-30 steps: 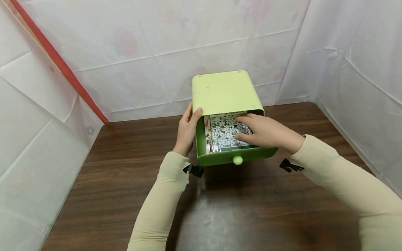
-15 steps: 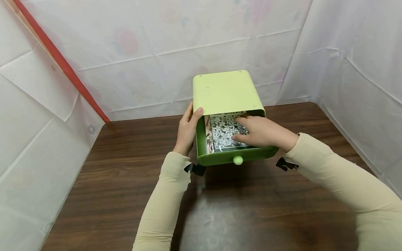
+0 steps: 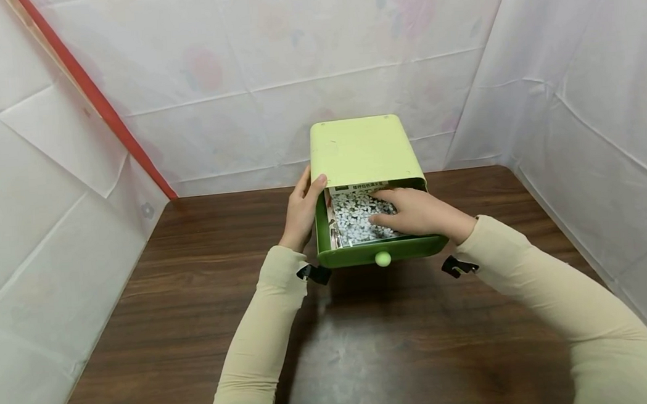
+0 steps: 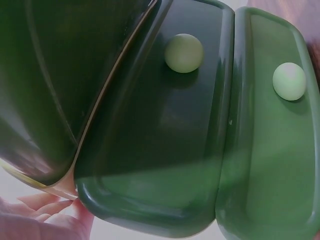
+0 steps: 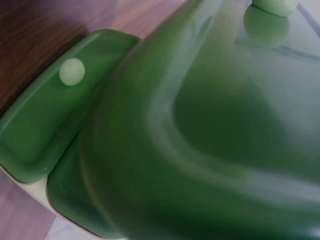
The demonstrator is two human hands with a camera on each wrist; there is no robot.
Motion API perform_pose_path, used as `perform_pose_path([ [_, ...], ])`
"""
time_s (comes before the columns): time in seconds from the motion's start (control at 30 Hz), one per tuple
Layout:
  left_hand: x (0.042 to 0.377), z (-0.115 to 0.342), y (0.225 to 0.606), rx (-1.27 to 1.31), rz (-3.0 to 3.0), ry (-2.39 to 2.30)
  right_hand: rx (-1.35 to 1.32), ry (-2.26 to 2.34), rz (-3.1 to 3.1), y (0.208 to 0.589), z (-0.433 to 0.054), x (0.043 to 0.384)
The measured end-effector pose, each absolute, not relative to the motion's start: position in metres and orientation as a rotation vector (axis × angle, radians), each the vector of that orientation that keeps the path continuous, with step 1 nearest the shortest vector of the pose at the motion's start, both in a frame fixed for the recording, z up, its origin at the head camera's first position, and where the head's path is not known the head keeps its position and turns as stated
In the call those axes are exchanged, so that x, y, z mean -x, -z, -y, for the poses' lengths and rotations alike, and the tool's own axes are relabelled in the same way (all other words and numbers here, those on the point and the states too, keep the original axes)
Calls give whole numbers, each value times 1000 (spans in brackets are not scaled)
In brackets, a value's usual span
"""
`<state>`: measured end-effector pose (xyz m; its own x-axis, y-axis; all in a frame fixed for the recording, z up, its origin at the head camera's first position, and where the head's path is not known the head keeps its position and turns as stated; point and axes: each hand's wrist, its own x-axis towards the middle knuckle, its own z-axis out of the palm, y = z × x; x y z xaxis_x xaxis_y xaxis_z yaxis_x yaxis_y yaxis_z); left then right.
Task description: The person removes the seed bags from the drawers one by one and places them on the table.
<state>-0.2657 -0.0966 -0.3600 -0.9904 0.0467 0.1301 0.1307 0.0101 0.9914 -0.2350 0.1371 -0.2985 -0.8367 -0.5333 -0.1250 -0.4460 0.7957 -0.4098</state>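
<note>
A light-green drawer cabinet (image 3: 362, 150) stands at the back of the table, its dark-green top drawer (image 3: 346, 259) pulled out. Inside lies a flat packet printed with white flowers (image 3: 352, 215), resembling a seed packet, over another printed item (image 3: 333, 232) at the left. My right hand (image 3: 424, 211) reaches in from the right, thumb and index finger spread on the packet; its other fingers are hidden. My left hand (image 3: 297, 213) rests along the cabinet's left side, thumb at the top front corner; the left wrist view shows its fingers (image 4: 62, 210) against that side.
Two lower drawers, a middle one (image 4: 150, 130) and a bottom one (image 4: 272, 150), are closed, each with a round pale knob. The brown wooden table (image 3: 206, 283) extends around the cabinet. White patterned sheeting (image 3: 271, 75) hangs behind and at both sides.
My right hand has moved left inside the drawer. The flower packet has shifted left and slightly toward me, showing more of its top label. My left hand stays at the cabinet's side.
</note>
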Motion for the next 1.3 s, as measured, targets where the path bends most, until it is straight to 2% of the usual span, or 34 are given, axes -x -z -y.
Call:
perform_pose_path([
  [0.53,266,97,361,195,2207,2117,546,1025,-2627,299,-134,240],
  [1.3,268,97,361,201,2196,2116,182,1739,-2090,299,-142,241],
])
